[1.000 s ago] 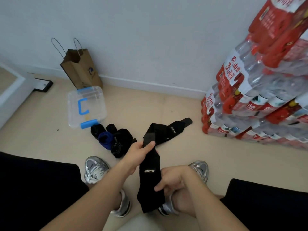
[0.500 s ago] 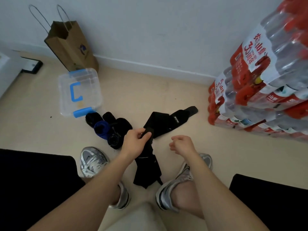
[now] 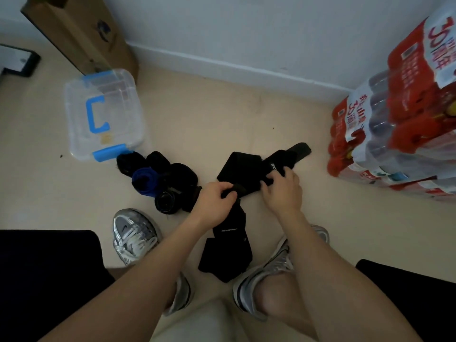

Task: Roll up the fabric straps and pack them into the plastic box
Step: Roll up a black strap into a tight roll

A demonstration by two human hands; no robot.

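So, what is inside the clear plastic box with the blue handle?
Through the closed lid of the clear plastic box no strap shows inside; glare hides some corners. The rolled black and blue straps lie outside it, on the floor.

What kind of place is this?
Probably a storage corner in a home or office: stacked packs of bottled water by a white wall, and a paper bag and plastic box standing on the floor.

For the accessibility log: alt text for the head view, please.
A seated person's left hand grips a black strap trailing down between silver sneakers, while the right hand grips a second strap on the floor. Rolled straps lie beside a lidded clear plastic box.
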